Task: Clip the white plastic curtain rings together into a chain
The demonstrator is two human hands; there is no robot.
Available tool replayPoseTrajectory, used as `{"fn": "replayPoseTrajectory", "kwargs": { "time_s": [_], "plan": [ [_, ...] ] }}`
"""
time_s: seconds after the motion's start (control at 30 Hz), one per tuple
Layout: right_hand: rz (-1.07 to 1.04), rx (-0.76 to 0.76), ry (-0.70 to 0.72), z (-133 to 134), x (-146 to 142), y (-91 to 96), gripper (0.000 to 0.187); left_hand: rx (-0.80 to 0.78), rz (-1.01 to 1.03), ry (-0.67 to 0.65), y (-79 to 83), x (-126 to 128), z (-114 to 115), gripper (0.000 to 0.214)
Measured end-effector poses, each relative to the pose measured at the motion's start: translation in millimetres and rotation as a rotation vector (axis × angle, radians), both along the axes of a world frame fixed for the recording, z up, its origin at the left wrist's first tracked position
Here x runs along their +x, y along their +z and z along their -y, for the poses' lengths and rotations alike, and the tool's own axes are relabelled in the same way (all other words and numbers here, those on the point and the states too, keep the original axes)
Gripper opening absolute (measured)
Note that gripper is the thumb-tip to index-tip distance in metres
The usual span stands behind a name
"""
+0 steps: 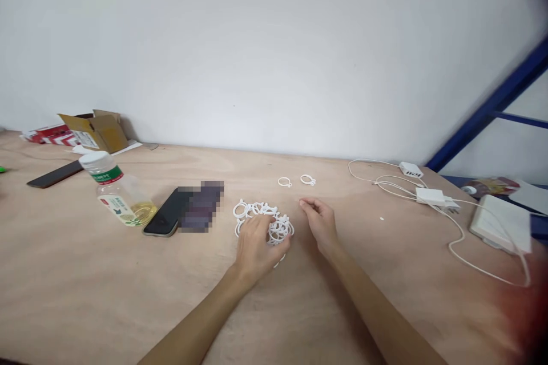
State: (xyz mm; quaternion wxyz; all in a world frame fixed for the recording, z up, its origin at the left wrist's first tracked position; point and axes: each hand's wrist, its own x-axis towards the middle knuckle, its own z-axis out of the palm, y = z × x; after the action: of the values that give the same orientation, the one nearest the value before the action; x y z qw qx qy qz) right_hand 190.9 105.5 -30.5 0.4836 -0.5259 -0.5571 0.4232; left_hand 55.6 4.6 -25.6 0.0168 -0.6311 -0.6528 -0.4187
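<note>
A tangled pile of white plastic rings with small eyelets (258, 209) lies on the wooden table. Over the pile's near side is my left hand (256, 242), its thumb apart from its curved fingers. Rings show between thumb and fingers, and some fingertips are hidden. Just right of the pile, my right hand (320, 222) has its thumb and fingers pinched together; whatever may be between the tips cannot be made out. Beyond the hands, two single rings lie apart from the pile, a left ring (285, 182) and a right ring (307, 180).
Left of the pile are a smartphone (165, 214), a bottle of yellow liquid (113, 191), a dark flat bar (55, 174) and an opened cardboard box (103, 131). At right, white cables (456, 245) run among chargers (430, 197) and a white box (500, 222). A wall stands behind.
</note>
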Motion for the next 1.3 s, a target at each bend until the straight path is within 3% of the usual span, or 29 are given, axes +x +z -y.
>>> {"fn": "replayPoseTrajectory", "kwargs": {
  "time_s": [0.07,0.2,0.3,0.53,0.67,0.87,1.07,1.17,1.3],
  "plan": [
    [0.271,0.009,-0.022,-24,-3,-1.8,0.029,0.001,-0.026,-0.002,-1.9,0,0,0.023],
    [0.499,-0.001,-0.021,-60,-17,-2.7,0.040,-0.012,-0.064,-0.006,-4.9,-2,-1,0.034],
    [0.643,-0.008,-0.016,-72,-27,-3.8,0.042,-0.012,-0.083,-0.013,-7.3,-4,-2,0.039],
    [0.806,0.023,-0.037,-66,-32,-7.3,0.027,0.023,-0.059,-0.044,-8.9,-4,-3,0.050],
    [0.839,0.030,-0.031,-64,-29,-7.5,0.030,0.018,-0.047,-0.044,-5.8,-2,-2,0.039],
    [0.881,0.016,-0.045,-70,-42,-5.2,0.052,0.019,-0.064,-0.058,-3.8,-2,-1,0.027],
    [0.921,0.005,-0.052,-69,-53,0.3,0.038,0.059,-0.100,-0.062,-2.8,-3,-2,0.022],
    [0.922,0.015,-0.046,-66,-51,-0.4,0.037,0.032,-0.161,0.041,1.9,-17,-7,0.023],
    [0.924,0.046,-0.032,-63,-49,-4.0,0.037,-0.022,-0.237,0.396,1.4,-55,-16,0.039]
  ]
}}
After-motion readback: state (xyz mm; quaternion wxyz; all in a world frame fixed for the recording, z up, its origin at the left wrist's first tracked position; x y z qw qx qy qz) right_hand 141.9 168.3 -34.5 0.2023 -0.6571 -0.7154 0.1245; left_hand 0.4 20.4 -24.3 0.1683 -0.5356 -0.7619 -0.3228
